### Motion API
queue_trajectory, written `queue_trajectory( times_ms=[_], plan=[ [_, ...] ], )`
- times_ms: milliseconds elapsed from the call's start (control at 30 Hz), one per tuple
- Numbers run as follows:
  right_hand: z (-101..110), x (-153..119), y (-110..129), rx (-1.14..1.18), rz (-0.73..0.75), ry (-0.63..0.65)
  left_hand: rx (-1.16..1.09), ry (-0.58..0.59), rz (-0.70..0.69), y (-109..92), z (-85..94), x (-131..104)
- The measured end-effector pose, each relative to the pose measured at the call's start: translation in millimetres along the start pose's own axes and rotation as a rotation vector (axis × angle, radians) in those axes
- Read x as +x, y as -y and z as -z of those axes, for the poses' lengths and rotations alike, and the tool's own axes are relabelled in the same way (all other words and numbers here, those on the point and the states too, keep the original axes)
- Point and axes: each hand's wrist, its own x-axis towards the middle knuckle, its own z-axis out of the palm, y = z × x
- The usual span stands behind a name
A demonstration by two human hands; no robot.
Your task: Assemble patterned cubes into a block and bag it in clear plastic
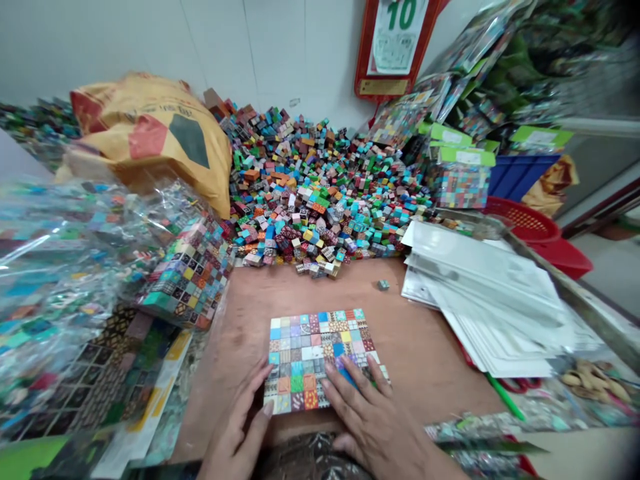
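Below a calendar (399, 40) reading "10" in green, the left hand (244, 419), loosely uncurled, touches a patterned cube grid (303, 357); the right hand (364, 415) spreads across it.

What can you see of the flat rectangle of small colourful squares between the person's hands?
The flat rectangle of small colourful squares is set in close rows, some plain blue or yellow, others patterned. It looks hard, though its material is unclear. It lies flat on the brown, smooth board. The left hand is at its left edge; the right hand's spread fingers cover part of its near right area.
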Motion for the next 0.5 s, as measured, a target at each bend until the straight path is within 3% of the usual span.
queue_trajectory(
  times_ms=[133, 267, 400, 500],
  plan=[
    [-4, 0, 0, 0.053, 0.015, 0.041, 0.006, -0.012, -0.033, 4, 1.7, 2],
    [6, 4, -3, 0.115, 0.006, 0.048, 0.068, -0.064, -0.109, -1, 12.6, 16],
    [20, 14, -23, 0.221, -0.115, 0.074, 0.173, -0.055, -0.215, -27, 29.7, 49],
    [13, 23, -56, 0.302, -0.294, 0.136, 0.224, 0.006, -0.284, -48, 35.2, 87]
  ],
)
